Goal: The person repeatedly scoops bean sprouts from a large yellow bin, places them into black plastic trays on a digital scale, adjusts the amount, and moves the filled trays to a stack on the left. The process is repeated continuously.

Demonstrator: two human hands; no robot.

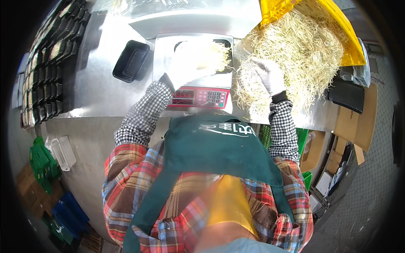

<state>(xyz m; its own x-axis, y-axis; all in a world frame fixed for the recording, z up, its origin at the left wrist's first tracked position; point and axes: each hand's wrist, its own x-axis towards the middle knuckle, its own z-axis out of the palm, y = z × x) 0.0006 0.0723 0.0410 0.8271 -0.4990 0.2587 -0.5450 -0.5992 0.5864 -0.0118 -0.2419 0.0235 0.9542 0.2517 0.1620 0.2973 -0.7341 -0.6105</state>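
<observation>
A black plastic tray [225, 42] with pale bean sprouts [221, 57] in it sits on the steel pan of a digital scale [199, 98] with a red keypad panel. Over the tray's left part lies my left hand [190, 60], white-gloved and washed out by glare, so its fingers are hard to make out. To the right, my right hand [269, 74], in a white glove, rests at the near left edge of a large heap of bean sprouts [303, 50]. Its fingertips touch the sprouts; whether they grip any is unclear. Left of the scale lies an empty black tray [131, 61].
Stacked black trays of sprouts [41, 76] line the table's left end. A tipped yellow crate [352, 47] stands behind the heap. Beyond the scale rises a steel box-like surface [196, 23]. A black tray [346, 95] and cardboard box [364, 117] are at the right edge.
</observation>
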